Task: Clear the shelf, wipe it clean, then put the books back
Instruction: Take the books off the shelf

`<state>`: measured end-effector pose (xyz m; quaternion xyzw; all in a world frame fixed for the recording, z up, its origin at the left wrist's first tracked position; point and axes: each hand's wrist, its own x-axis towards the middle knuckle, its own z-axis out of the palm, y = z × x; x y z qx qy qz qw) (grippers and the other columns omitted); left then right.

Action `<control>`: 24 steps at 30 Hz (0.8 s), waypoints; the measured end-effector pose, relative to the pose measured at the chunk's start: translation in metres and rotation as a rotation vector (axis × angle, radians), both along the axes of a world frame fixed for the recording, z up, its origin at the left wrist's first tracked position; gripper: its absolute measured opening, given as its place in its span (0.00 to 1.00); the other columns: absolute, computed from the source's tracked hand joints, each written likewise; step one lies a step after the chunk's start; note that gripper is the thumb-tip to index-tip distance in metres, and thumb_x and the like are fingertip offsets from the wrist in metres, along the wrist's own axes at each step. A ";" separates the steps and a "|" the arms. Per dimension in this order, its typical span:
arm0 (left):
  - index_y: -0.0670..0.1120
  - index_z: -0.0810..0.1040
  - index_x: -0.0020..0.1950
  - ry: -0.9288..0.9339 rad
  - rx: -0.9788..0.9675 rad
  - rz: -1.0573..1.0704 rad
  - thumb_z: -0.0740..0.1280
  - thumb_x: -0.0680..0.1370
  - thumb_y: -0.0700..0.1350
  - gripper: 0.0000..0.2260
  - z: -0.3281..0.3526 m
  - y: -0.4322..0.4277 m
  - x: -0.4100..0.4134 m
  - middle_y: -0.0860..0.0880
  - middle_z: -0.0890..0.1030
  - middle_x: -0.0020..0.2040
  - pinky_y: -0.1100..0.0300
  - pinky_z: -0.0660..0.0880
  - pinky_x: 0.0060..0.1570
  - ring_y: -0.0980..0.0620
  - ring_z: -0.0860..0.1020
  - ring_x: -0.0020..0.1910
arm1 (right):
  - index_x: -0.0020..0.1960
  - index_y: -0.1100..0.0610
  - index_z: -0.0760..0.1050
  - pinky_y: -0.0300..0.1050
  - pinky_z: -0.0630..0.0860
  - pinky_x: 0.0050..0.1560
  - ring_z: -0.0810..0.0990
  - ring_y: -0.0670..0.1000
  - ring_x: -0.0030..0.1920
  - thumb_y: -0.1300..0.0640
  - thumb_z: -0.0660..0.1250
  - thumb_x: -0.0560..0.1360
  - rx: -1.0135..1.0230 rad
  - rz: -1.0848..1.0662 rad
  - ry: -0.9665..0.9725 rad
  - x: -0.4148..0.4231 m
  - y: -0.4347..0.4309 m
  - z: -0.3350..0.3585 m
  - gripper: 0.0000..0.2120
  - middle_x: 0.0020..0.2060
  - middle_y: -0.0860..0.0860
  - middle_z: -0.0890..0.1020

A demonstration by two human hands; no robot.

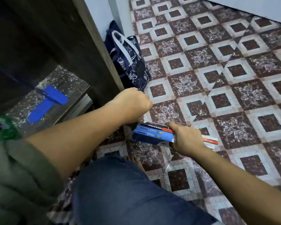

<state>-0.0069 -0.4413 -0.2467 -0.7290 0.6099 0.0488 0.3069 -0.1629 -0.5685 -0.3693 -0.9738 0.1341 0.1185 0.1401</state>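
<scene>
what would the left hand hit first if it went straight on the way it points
The left hand would probably meet the tiled floor first, just right of the tote bag; depth is unclear.

Two bare forearms, both extended to the book stack point(154, 134).
Detail: right hand point(185, 138) grips the stack's right end; left hand point(133, 104) fisted over its left end, fingers hidden beneath.
</scene>
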 end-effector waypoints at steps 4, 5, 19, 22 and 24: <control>0.45 0.76 0.61 -0.080 0.140 0.176 0.63 0.79 0.38 0.11 -0.034 -0.019 0.009 0.47 0.78 0.59 0.55 0.70 0.46 0.45 0.77 0.58 | 0.61 0.47 0.65 0.45 0.68 0.38 0.81 0.56 0.48 0.50 0.66 0.73 -0.058 0.009 0.086 0.010 -0.015 -0.041 0.18 0.51 0.48 0.80; 0.44 0.75 0.63 -0.091 0.179 0.212 0.61 0.79 0.36 0.14 -0.043 -0.022 0.010 0.45 0.76 0.63 0.56 0.68 0.44 0.45 0.76 0.60 | 0.61 0.46 0.65 0.46 0.69 0.38 0.81 0.56 0.48 0.51 0.66 0.73 -0.063 -0.003 0.098 0.012 -0.020 -0.050 0.19 0.51 0.49 0.80; 0.44 0.74 0.66 -0.067 0.365 0.203 0.56 0.82 0.35 0.15 -0.142 -0.025 0.023 0.49 0.76 0.64 0.52 0.73 0.58 0.45 0.74 0.64 | 0.71 0.48 0.64 0.52 0.69 0.59 0.74 0.58 0.63 0.55 0.68 0.73 -0.195 -0.148 -0.071 0.093 -0.080 -0.123 0.28 0.65 0.52 0.74; 0.44 0.76 0.64 -0.078 0.368 0.234 0.57 0.81 0.35 0.15 -0.164 -0.025 0.026 0.48 0.78 0.62 0.49 0.75 0.58 0.44 0.76 0.62 | 0.70 0.51 0.67 0.55 0.69 0.59 0.75 0.60 0.61 0.60 0.67 0.72 -0.233 -0.181 -0.197 0.120 -0.087 -0.147 0.26 0.63 0.54 0.76; 0.44 0.75 0.66 -0.057 0.377 0.262 0.56 0.81 0.35 0.16 -0.179 -0.029 0.028 0.47 0.76 0.64 0.49 0.75 0.57 0.44 0.75 0.63 | 0.70 0.51 0.67 0.58 0.68 0.60 0.74 0.61 0.62 0.62 0.65 0.74 -0.255 -0.204 -0.215 0.135 -0.090 -0.168 0.26 0.63 0.55 0.75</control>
